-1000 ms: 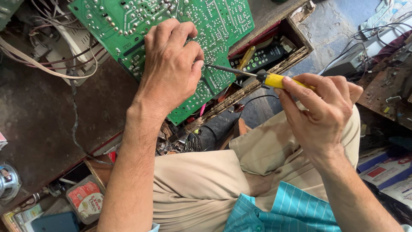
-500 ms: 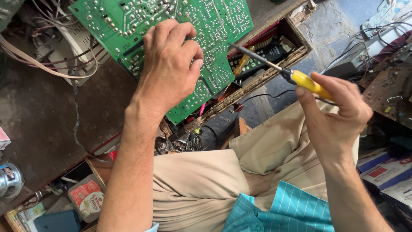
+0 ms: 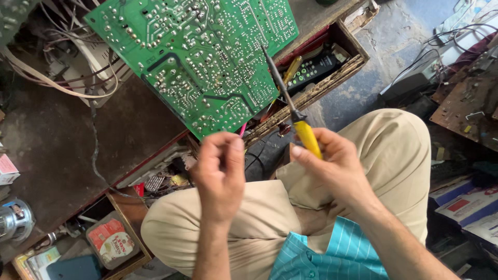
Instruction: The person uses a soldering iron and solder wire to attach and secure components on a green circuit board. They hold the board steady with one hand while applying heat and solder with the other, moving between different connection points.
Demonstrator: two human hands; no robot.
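Note:
A large green circuit board lies solder side up on the dark workbench, tilted across its edge. My right hand grips the yellow handle of a soldering iron; its dark shaft points up and left, the tip over the board's right part. My left hand hovers over my lap below the board, fingers pinched together; whether anything small sits between them I cannot tell. Beige trousers and a teal striped shirt fill the lower middle.
An open wooden drawer under the board holds a black remote and tools. White cables trail at the upper left. A round tin and a metal part lie at the lower left. Boards and boxes crowd the right.
My left hand has come off the board and dropped to my lap. My right hand has swung the soldering iron from sideways to upright, moving left toward the left hand.

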